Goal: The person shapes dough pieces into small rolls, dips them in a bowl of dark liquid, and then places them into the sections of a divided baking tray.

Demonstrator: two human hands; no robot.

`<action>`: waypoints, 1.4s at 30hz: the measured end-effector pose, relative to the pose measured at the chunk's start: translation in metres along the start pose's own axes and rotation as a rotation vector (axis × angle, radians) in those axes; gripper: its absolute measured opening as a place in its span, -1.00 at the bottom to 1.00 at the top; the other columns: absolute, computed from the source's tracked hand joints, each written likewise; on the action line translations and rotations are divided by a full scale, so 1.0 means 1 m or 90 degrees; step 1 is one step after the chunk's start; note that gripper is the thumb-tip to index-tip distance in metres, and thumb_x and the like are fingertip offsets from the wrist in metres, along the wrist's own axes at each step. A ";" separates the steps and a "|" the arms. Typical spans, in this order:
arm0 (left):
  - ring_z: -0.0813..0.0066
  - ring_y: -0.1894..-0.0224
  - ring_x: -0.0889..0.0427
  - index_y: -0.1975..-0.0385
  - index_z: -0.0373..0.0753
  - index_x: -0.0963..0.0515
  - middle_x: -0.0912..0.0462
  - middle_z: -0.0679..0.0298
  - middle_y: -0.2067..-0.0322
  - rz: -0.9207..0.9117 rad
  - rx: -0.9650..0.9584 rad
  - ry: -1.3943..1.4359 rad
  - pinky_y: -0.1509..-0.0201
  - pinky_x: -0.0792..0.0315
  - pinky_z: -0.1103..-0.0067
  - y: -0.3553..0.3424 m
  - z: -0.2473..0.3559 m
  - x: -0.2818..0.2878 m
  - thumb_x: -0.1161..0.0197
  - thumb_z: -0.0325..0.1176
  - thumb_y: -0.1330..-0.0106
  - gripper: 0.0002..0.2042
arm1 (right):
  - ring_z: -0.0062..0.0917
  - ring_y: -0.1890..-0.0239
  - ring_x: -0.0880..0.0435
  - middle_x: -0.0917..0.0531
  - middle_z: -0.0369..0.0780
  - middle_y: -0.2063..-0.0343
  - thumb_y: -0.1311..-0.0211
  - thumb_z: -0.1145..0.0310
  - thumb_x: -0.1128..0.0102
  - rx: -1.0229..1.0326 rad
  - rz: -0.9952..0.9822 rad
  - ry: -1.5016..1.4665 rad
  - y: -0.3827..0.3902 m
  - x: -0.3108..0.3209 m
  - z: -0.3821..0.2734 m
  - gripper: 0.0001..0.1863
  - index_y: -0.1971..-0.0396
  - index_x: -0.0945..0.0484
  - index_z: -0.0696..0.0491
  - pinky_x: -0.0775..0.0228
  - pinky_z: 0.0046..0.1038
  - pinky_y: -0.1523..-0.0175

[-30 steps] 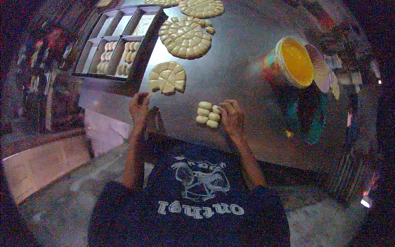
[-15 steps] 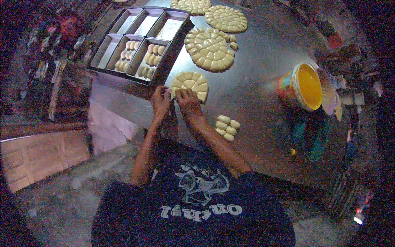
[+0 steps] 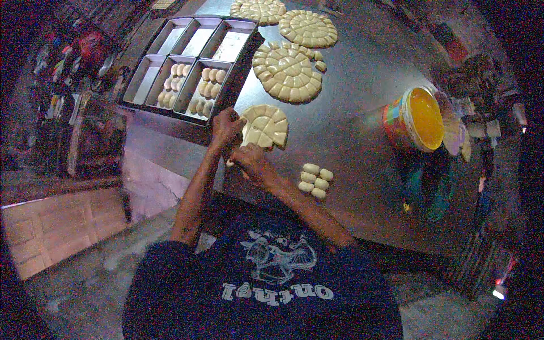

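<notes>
A scored dough round (image 3: 265, 126), with part of its rim missing, lies before me. My left hand (image 3: 225, 126) is curled at its upper left edge, fingertips touching the dough; what they grip is hard to make out. My right hand (image 3: 253, 163) is closed just below the round on a small pale dough piece (image 3: 230, 162), partly hidden by the fingers. A group of several smooth dough rolls (image 3: 314, 180) lies right of my right forearm. Upper left, a metal six-compartment pan (image 3: 255, 25) has dough rolls in two lower compartments.
Larger scored dough rounds (image 3: 286, 73) lie at the back of the steel table (image 3: 362, 181). A colourful bucket of yellow contents (image 3: 421, 119) stands right, beside a pale round object (image 3: 450, 144). A dim shelf or clutter (image 3: 73, 113) is at the left.
Both hands moved from apart to the small round. Since half a second ago, the left hand went slightly up, the right down, drawing a dough piece from the round's lower left.
</notes>
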State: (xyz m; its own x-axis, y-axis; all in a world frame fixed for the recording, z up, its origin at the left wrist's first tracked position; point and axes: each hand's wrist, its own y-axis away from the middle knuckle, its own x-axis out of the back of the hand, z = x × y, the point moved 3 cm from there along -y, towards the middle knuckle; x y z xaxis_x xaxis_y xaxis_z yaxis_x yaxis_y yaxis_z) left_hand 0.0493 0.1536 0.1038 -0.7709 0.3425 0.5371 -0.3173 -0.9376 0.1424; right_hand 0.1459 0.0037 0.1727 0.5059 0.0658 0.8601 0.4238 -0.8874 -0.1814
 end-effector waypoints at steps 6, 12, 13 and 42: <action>0.24 0.29 -0.67 0.26 -0.33 -0.58 -0.67 0.06 0.36 0.068 -0.076 0.083 0.16 -0.51 0.39 0.019 -0.004 0.008 -0.34 -0.19 -0.18 -0.69 | -0.44 -0.02 -0.58 -0.64 -0.24 0.11 -0.21 0.55 -0.22 -0.305 0.094 -0.724 0.017 0.075 -0.048 -0.86 0.24 -0.53 0.08 -0.44 -0.39 -0.12; 0.25 -0.04 -0.57 -0.09 -0.32 -0.46 -0.58 0.11 -0.01 0.020 -0.027 0.562 -0.19 -0.41 0.41 0.097 0.140 0.039 0.09 0.00 -0.51 -0.52 | -0.47 0.07 -0.63 -0.65 -0.20 0.12 -0.27 0.51 -0.23 -0.457 0.222 -0.915 0.051 0.157 -0.035 -0.83 0.19 -0.46 0.12 -0.50 -0.43 -0.08; 0.26 -0.09 -0.54 -0.15 -0.33 -0.41 -0.56 0.09 -0.04 -0.052 0.006 0.702 -0.21 -0.40 0.39 0.113 0.169 0.030 0.17 0.07 -0.51 -0.45 | -0.47 0.06 -0.63 -0.65 -0.19 0.13 -0.26 0.52 -0.24 -0.452 0.294 -0.938 0.068 0.149 -0.020 -0.76 0.10 -0.44 0.13 -0.53 -0.40 -0.07; 0.13 0.02 -0.57 -0.03 -0.32 -0.46 -0.56 0.03 0.03 -0.275 -0.380 0.455 -0.12 -0.41 0.27 0.222 0.381 -0.247 -0.23 -0.13 -0.26 -0.55 | -0.43 0.14 -0.66 -0.67 -0.20 0.14 -0.28 0.35 -0.10 -0.560 0.546 -0.866 0.298 0.321 0.066 -0.68 0.01 -0.54 0.14 -0.50 -0.36 -0.02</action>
State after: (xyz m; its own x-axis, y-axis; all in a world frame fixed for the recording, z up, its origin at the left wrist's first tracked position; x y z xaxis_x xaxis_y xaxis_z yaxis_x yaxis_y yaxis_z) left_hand 0.3794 -0.1620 0.3199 -0.6118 0.7833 -0.1105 -0.7187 -0.6087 -0.3360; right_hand 0.4839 -0.2093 0.3634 0.7227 -0.5992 -0.3444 -0.4946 -0.7965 0.3478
